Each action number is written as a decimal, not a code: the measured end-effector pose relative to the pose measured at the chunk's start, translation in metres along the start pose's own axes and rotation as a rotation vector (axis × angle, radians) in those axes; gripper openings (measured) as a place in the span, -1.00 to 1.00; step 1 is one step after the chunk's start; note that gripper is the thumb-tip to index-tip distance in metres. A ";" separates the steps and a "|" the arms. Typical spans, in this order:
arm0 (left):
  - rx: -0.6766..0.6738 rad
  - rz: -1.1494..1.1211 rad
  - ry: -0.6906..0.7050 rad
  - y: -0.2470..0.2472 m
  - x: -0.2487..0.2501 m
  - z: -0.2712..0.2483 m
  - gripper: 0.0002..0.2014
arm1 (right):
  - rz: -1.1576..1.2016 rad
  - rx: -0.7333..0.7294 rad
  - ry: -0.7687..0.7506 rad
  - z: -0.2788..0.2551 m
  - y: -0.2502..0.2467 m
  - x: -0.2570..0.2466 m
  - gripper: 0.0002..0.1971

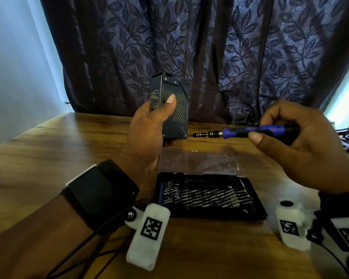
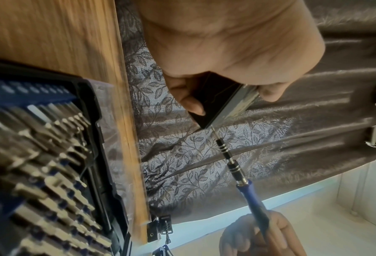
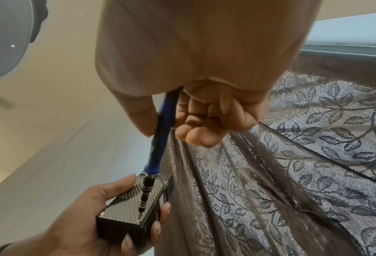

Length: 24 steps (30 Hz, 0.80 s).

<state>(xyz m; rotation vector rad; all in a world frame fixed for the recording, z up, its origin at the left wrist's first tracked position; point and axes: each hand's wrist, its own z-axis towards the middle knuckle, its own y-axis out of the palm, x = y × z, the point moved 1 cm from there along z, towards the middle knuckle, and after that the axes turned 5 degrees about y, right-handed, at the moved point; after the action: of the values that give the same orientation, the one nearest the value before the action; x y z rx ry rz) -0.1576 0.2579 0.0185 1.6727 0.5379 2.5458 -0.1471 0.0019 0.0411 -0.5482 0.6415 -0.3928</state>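
My left hand (image 1: 149, 125) grips a small black box with a striped carbon-style face (image 1: 174, 109) and holds it upright above the table, thumb across its front. My right hand (image 1: 302, 137) holds a blue-handled precision screwdriver (image 1: 250, 132) level, pointing left. Its bit tip sits on a screw at the box's lower right corner (image 3: 139, 220). In the left wrist view the screwdriver (image 2: 237, 166) meets the corner of the box (image 2: 213, 107). In the right wrist view the screwdriver (image 3: 160, 138) runs down from my curled fingers to the box (image 3: 130, 207).
An open black bit-set case (image 1: 208, 198) with several steel bits lies on the wooden table (image 1: 48, 150) under my hands, its clear lid (image 1: 199, 162) folded back. A dark leaf-patterned curtain (image 1: 210, 47) hangs behind the table. Dark gear (image 1: 346, 137) lies at the far right edge.
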 end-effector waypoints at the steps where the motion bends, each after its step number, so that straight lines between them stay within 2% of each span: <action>1: -0.001 0.005 0.000 0.000 0.000 0.000 -0.64 | -0.004 -0.001 0.007 0.000 0.001 0.000 -0.68; 4: 0.006 0.009 0.000 0.000 0.000 0.000 -0.67 | 0.044 -0.013 0.028 0.001 0.003 0.000 -0.53; 9: 0.003 0.008 0.000 0.000 -0.001 0.000 -0.63 | 0.059 0.004 0.015 0.001 0.000 0.002 -0.70; 11: 0.001 0.006 0.000 0.000 -0.001 0.000 -0.61 | 0.034 0.000 0.011 0.001 -0.001 0.003 -0.68; 15: -0.001 0.004 0.007 0.000 -0.001 0.000 -0.62 | 0.051 -0.023 0.025 0.002 0.002 0.003 -0.49; 20: -0.012 0.003 0.001 0.000 0.000 0.000 -0.59 | 0.086 -0.006 0.034 0.003 0.000 0.006 -0.66; 24: -0.006 -0.001 0.005 -0.001 0.000 0.000 -0.62 | 0.076 -0.032 0.034 0.001 0.000 0.007 -0.55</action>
<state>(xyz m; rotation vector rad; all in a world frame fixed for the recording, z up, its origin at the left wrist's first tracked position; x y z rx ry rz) -0.1580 0.2584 0.0186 1.6639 0.5307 2.5489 -0.1411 -0.0013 0.0385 -0.5467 0.7004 -0.3212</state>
